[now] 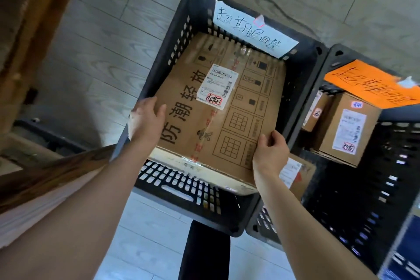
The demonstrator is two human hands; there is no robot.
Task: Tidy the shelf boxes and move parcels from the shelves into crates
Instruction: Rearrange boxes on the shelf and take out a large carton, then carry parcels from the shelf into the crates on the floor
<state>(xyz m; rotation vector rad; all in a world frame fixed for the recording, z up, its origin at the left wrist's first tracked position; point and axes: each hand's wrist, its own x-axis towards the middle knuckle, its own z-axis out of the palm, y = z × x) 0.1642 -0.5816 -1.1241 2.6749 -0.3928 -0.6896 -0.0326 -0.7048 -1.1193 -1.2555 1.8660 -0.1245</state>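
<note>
A large flat cardboard parcel (204, 125) with black printed characters and a white shipping label fills the mouth of a black slotted plastic crate (181, 191). Its far end dips into the crate and its near edge sits above the front wall. My left hand (147, 120) grips the parcel's near left corner. My right hand (270, 152) grips the near right corner. A white handwritten paper sign (252, 29) is taped to the crate's far rim.
A second black crate (372, 188) stands to the right with an orange handwritten sign (372, 84) and brown labelled parcels (345, 129) inside. A wooden shelf post (25, 36) rises on the left. Grey plank flooring surrounds the crates. A dark leg (202, 254) shows below.
</note>
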